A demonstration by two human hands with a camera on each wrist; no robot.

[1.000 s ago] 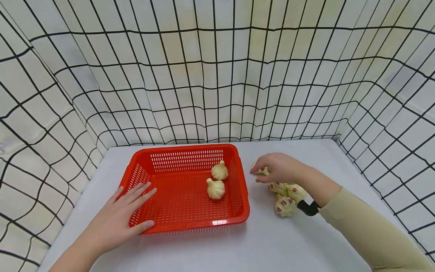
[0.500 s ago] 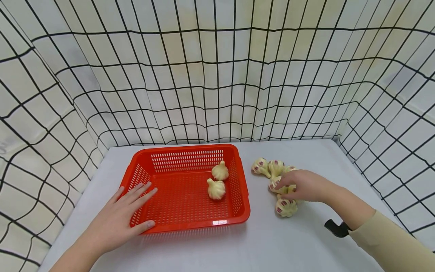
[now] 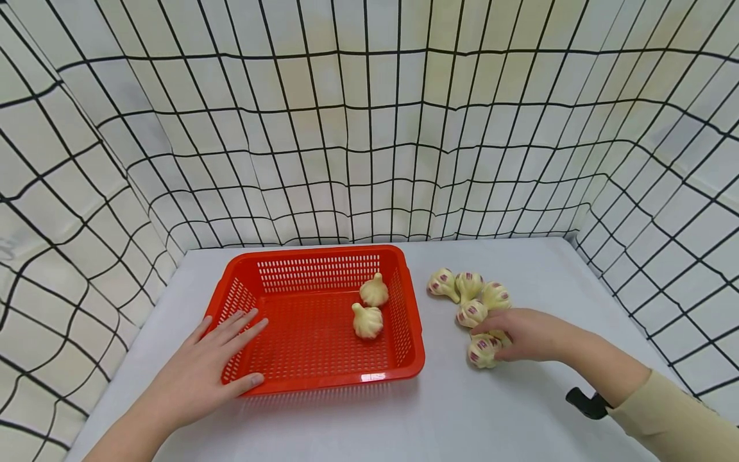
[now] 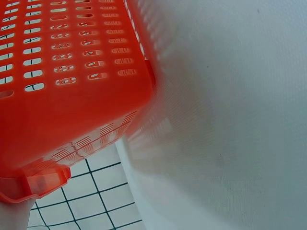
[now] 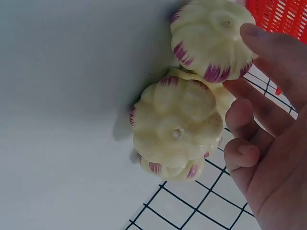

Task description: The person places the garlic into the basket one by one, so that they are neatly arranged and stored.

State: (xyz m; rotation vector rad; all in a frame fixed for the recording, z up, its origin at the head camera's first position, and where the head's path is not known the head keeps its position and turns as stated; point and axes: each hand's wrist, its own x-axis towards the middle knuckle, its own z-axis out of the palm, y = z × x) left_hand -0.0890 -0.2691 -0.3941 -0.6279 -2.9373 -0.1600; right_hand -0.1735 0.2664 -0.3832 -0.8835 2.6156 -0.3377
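Observation:
My left hand [image 3: 202,366] lies spread on the near left corner of a red plastic basket [image 3: 317,387], fingers over the rim. Two cream garlic bulbs [image 3: 367,321] sit inside the basket, toward its right side. Right of it, several purple-streaked garlic bulbs [image 3: 470,285] lie clustered on the white table. Over the near end of that cluster, my right hand [image 3: 528,335] has thumb and index finger around the nearest garlic bulb [image 5: 213,43]. In the right wrist view, another garlic bulb [image 5: 177,122] is beside the curled fingers. The hand partly hides the bulbs behind it.
A black grid net [image 3: 369,147] hangs before white sheeting at the back and both sides of the white table [image 3: 369,423]. A black strap end [image 3: 587,404] sticks out at my right wrist.
My right hand has moved from the far garlic bulbs to the nearest one, coming toward me and right. The far bulbs are uncovered now. My left hand and the basket stay put.

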